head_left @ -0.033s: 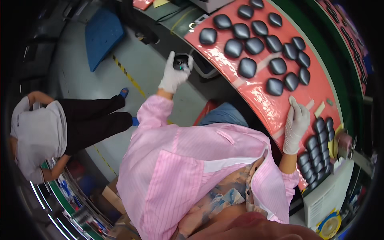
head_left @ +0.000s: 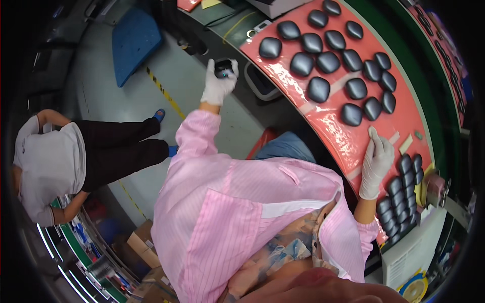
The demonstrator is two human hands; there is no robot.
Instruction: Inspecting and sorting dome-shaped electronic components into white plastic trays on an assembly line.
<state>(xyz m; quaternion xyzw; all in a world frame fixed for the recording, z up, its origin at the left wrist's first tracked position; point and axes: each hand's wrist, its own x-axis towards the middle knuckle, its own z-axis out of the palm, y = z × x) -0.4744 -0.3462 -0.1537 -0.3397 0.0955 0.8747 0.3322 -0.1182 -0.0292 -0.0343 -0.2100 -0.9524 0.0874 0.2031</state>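
My left hand point(head_left: 219, 87), white-gloved, is out over the floor to the left of the bench. Its fingers wrap round a dark, glossy rounded case point(head_left: 224, 69) with a small greenish glint; the glove covers part of it. My right hand point(head_left: 376, 164), gloved too, rests low over the red mat point(head_left: 328, 126), index finger stretched out and nothing visible in it. Just beyond its fingertips lie several dark grey, rounded-square cases point(head_left: 351, 115), spread loosely. More such cases point(head_left: 397, 194) stand packed in tight rows to the right of this hand.
Pale strips point(head_left: 406, 144) and a small green piece point(head_left: 418, 135) lie on the mat. A white box-like unit point(head_left: 411, 252) and a tape roll point(head_left: 415, 289) are at lower right. A grey bin point(head_left: 260, 83) is under the bench edge. Another person point(head_left: 55, 161) stands at left near cardboard boxes point(head_left: 144, 245).
The whole view has shifted slightly. My left hand, still round the dark case, is a little higher in the picture; my right hand stays over the mat.
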